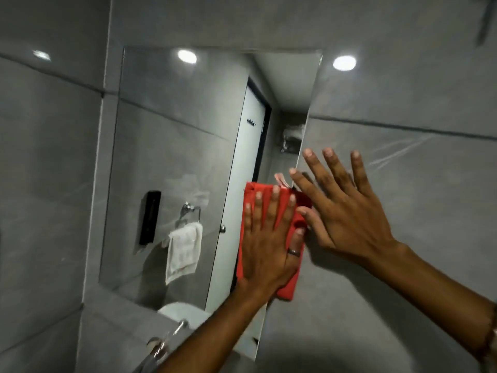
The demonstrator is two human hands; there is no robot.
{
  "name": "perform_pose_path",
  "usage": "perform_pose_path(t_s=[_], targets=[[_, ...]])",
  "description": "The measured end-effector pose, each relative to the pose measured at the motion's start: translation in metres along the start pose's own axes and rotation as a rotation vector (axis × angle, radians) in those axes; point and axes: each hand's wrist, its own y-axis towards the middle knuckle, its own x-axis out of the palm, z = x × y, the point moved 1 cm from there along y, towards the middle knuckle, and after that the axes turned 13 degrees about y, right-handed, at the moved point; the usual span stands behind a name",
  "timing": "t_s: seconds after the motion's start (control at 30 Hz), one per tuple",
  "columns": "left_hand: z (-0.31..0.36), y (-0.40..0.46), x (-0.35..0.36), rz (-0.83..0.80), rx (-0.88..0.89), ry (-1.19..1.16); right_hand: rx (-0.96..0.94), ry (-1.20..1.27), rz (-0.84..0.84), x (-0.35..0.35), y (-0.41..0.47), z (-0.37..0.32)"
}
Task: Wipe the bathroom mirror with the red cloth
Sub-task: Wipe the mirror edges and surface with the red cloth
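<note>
Grey tiled wall frames the mirror — its unwiped glass lies leftward of the left hand, spread flat, pressing the upright red cloth near the right edge; right hand splayed beside.

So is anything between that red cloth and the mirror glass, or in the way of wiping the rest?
Nothing visible. The left hand presses the red cloth flat on the mirror near its right edge. The right hand rests spread beside it, mostly over the wall. The glass to the left is unobstructed.
</note>
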Motion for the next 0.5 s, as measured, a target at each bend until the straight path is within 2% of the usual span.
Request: perform_pose_path(t_s=[0.2, 0.33, 0.5], targets=[[-0.004, 0.147, -0.044, 0.086, 0.105, -0.06, 0.199, 0.061, 0.065, -0.025, 0.084, 0.056], [-0.02, 0.22, -0.066, 0.116, 0.176, -0.046, 0.314, 0.128, 0.116, -0.026, 0.123, 0.069], [-0.068, 0.245, -0.06, 0.172, 0.24, -0.048, 0.272, 0.159, 0.179, -0.017, 0.165, 0.057]])
